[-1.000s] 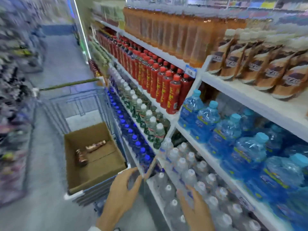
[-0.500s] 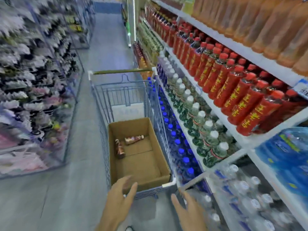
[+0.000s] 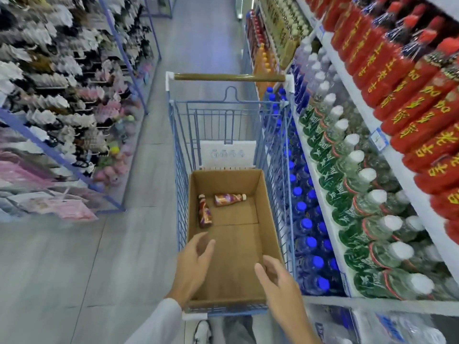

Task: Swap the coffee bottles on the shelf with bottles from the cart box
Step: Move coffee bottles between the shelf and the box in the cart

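An open cardboard box (image 3: 269, 214) sits inside the blue wire cart (image 3: 180, 184). Two brown coffee bottles lie on the box floor at its far end: one (image 3: 205, 212) along the left wall, the other (image 3: 229, 199) crosswise beside it. My left hand (image 3: 192, 265) hovers over the box's near left part, fingers relaxed and spread, holding nothing. My right hand (image 3: 279, 281) hovers over the near right part, also relaxed and holding nothing. Neither hand touches a bottle. The shelf's coffee bottles are out of view.
Shelves on the right hold red-labelled bottles (image 3: 407, 100), green-labelled bottles with white caps (image 3: 357, 184) and blue-capped bottles (image 3: 306, 224) close beside the cart. Racks of hanging goods (image 3: 62, 95) line the left. The cart's handle (image 3: 228, 77) is at the far end. The grey aisle floor (image 3: 74, 269) runs ahead.
My view has turned from the drinks shelf down to the cart. Both hands have moved forward and now hover over the box's near end.
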Demonstrator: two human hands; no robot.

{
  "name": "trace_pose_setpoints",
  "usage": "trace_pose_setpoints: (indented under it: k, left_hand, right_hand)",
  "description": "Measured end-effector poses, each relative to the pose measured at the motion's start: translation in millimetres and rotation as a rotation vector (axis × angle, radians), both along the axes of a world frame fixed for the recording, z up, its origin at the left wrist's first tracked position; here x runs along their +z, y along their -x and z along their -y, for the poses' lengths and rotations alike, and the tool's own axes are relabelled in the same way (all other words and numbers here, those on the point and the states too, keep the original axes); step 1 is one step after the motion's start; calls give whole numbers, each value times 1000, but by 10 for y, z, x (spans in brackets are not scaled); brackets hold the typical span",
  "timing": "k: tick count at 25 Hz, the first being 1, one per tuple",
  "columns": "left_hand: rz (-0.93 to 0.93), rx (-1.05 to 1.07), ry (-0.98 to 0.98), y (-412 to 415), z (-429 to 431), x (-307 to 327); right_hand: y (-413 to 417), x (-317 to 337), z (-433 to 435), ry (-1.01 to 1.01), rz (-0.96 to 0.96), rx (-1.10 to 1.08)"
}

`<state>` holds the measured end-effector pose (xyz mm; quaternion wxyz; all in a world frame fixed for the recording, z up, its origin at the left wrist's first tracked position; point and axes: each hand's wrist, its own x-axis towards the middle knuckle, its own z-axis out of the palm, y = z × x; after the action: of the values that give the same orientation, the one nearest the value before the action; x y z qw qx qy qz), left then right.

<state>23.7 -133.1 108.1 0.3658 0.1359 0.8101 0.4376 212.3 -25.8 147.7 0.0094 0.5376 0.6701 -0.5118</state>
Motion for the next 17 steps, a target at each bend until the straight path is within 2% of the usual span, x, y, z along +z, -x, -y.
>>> trace_pose_setpoints:
  k: [4, 7, 10, 17]
  left_hand:
    - [167, 142, 35, 348, -733, -418]
    - [276, 290, 125, 700, -1193, -1043]
    - [236, 386, 282, 986, -1493, -1781]
    - [65, 334, 555, 1372, -1890, -3183]
  right_hand:
    - [345, -266, -473, 96, 19, 25]
    - [628, -689, -789, 217, 26, -19]
    - [865, -1187, -1093, 281, 19, -100]
    - [1309, -2069, -1475, 325, 13, -179]
